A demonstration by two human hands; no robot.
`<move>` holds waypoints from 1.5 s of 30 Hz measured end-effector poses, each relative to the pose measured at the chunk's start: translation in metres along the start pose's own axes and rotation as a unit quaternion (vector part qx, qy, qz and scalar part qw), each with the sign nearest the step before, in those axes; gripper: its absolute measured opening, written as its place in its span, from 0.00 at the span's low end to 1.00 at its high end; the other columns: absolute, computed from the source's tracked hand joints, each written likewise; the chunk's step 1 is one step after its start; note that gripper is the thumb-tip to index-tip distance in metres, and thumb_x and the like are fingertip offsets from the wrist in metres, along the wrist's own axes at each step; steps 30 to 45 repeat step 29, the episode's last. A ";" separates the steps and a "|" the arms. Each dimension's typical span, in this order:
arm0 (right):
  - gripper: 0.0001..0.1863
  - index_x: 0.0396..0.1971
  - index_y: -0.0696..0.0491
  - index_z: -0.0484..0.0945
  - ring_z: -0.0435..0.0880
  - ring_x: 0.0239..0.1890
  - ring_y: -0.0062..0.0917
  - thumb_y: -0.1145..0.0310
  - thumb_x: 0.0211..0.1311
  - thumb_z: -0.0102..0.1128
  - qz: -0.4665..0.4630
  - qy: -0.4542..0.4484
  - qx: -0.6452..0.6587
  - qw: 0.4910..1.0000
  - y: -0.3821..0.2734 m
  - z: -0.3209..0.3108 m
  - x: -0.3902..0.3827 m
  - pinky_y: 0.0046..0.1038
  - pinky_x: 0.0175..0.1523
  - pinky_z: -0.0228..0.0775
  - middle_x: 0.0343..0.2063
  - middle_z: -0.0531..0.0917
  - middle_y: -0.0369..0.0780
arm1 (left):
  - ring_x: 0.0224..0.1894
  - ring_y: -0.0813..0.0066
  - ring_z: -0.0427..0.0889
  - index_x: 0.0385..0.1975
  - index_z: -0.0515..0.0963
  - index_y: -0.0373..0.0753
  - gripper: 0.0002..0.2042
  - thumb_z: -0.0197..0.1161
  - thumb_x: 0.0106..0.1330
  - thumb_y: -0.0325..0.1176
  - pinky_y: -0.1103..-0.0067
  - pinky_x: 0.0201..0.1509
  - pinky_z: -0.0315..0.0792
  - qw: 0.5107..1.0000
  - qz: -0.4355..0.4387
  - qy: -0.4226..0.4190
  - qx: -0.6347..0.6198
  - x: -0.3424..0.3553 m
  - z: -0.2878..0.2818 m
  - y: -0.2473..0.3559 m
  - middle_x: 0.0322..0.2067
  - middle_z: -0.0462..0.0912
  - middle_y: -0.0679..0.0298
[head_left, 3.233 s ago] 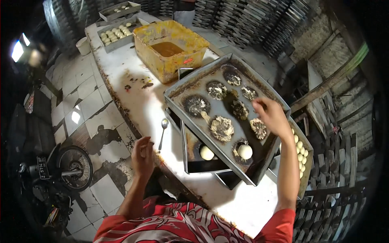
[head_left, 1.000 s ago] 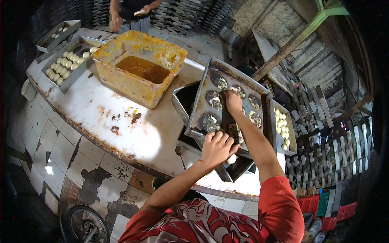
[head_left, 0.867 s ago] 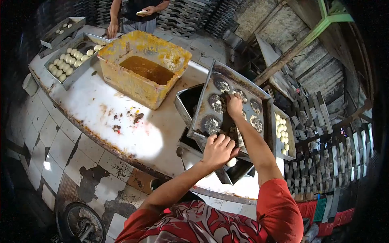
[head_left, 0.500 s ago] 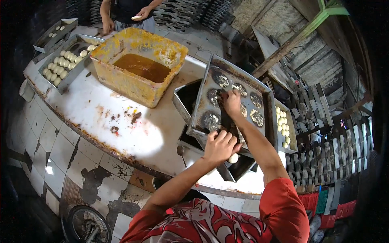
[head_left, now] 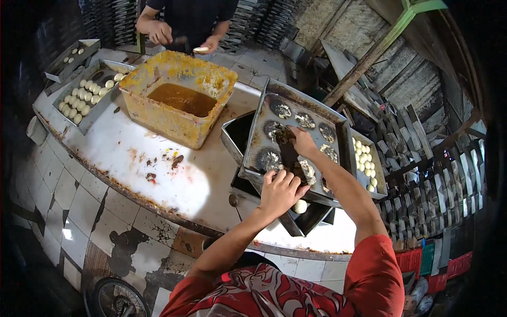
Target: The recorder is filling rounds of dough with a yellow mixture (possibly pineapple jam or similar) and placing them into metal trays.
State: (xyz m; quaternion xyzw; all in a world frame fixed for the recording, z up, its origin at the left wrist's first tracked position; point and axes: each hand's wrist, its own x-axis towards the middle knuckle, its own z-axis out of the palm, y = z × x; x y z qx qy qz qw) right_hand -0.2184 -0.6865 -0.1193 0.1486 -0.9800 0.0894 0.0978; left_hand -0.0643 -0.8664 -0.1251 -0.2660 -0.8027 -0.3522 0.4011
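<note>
A worn metal baking tray (head_left: 256,127) with round dark patches and pale crumbly residue lies tilted on other trays. My right hand (head_left: 304,143) is closed on a dark, limp, rag-like strip (head_left: 289,153) over the middle of the tray. The strip trails toward my left hand (head_left: 281,195), whose fingers curl over the tray's near edge. Whether those fingers also pinch the strip's near end is hidden. A pale round dough ball (head_left: 300,206) sits just below my left thumb.
A stained yellow tub (head_left: 163,124) of orange-brown liquid stands left of the tray. Trays of dough balls (head_left: 79,98) lie far left and right (head_left: 363,158). A spoon (head_left: 234,201) rests near the table edge. Across the table, a person's hand (head_left: 210,45) holds a pale piece.
My right hand has shifted slightly, and more of the dark strip shows between my hands. My left hand stays at the near edge. The other person has come closer, raising one hand.
</note>
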 end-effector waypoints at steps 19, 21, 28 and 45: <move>0.10 0.36 0.61 0.80 0.83 0.34 0.38 0.76 0.54 0.56 0.091 0.001 0.258 0.962 0.016 -0.032 -0.026 0.33 0.39 0.74 0.34 0.81 0.51 | 0.34 0.68 0.70 0.23 0.76 0.42 0.16 0.59 0.59 0.50 0.68 0.52 0.54 0.998 -0.021 -0.053 0.032 0.004 0.002 0.018 0.27 0.76 0.67; 0.12 0.41 0.62 0.78 0.78 0.34 0.22 0.72 0.59 0.59 0.085 -0.008 0.584 0.807 0.014 -0.083 -0.072 0.24 0.40 0.69 0.34 0.80 0.40 | 0.39 0.67 0.72 0.29 0.77 0.41 0.14 0.59 0.60 0.46 0.66 0.56 0.53 0.997 -0.039 -0.050 0.039 0.001 -0.004 0.022 0.30 0.77 0.66; 0.08 0.23 0.62 0.77 0.75 0.22 0.21 0.77 0.57 0.50 0.107 0.071 0.578 0.806 0.097 -0.141 -0.459 0.22 0.28 0.67 0.18 0.78 0.40 | 0.37 0.66 0.75 0.36 0.74 0.34 0.05 0.55 0.62 0.25 0.75 0.44 0.68 0.942 -0.218 0.173 -0.188 -0.027 0.033 0.158 0.31 0.76 0.58; 0.08 0.23 0.62 0.77 0.75 0.22 0.21 0.77 0.57 0.50 0.122 0.090 0.571 0.807 0.116 -0.151 -0.478 0.22 0.28 0.67 0.18 0.78 0.40 | 0.36 0.69 0.75 0.35 0.74 0.33 0.05 0.54 0.62 0.25 0.76 0.43 0.68 0.940 -0.209 0.155 -0.223 -0.032 0.059 0.187 0.31 0.76 0.58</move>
